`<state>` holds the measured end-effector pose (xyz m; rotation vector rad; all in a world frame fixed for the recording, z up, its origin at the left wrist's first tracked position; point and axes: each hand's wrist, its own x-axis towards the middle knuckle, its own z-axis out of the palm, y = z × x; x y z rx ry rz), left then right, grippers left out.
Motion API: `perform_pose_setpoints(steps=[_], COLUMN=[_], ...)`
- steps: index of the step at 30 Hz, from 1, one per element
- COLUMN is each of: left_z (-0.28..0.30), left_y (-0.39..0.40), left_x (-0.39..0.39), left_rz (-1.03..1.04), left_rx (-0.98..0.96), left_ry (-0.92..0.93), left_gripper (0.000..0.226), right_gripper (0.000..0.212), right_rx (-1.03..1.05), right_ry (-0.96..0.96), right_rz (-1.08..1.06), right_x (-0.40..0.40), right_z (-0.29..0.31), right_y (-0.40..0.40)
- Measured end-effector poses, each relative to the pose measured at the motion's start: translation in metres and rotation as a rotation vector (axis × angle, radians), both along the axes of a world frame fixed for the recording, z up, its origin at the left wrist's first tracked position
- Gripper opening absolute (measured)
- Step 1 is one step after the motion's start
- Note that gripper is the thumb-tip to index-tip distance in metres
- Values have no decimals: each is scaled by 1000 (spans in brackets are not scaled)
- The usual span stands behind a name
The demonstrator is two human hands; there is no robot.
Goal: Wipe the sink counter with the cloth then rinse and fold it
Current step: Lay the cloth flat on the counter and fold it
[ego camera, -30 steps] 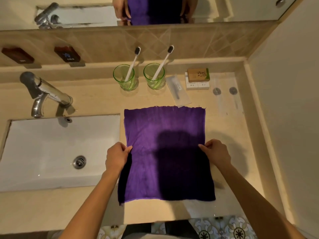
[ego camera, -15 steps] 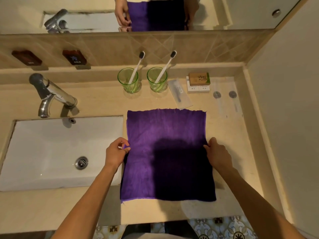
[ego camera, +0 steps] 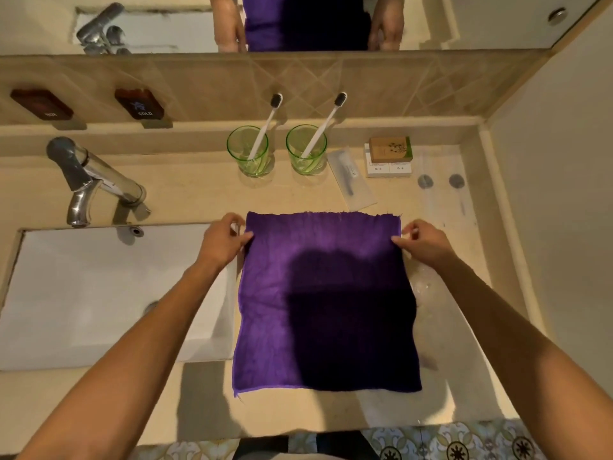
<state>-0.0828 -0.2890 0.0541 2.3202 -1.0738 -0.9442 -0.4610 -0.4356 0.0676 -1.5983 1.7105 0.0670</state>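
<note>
A purple cloth lies spread flat on the beige sink counter, right of the white basin. Its left edge hangs slightly over the basin's rim. My left hand pinches the cloth's far left corner with thumb and fingers. My right hand pinches the far right corner the same way. A dark shadow covers the cloth's near right half.
A chrome faucet stands behind the basin. Two green glasses with toothbrushes, a wrapped packet and small boxes line the back of the counter. A wall closes the right side. Wet patches show right of the cloth.
Both hands have slid from the middle of the cloth's side edges up to its far corners. The cloth itself has stayed flat on the counter.
</note>
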Motion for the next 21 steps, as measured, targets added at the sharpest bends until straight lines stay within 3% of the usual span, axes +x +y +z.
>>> perform_pose_setpoints(steps=[4,10,21], left_z=[-13,-15,37], left_y=[-33,-52,-56], left_x=[4,11,28], left_rz=[-167,-253,128], left_rx=[-26,149,-172], left_ry=[-99,-152,288], left_gripper=[38,22,28], right_gripper=[40,18,11], right_rx=[-109,-112,-337], right_ry=[65,166,-130], right_rz=[70,142,-7], right_x=[26,32,9], right_z=[-12,-23,32], right_y=[-24,-33,-39])
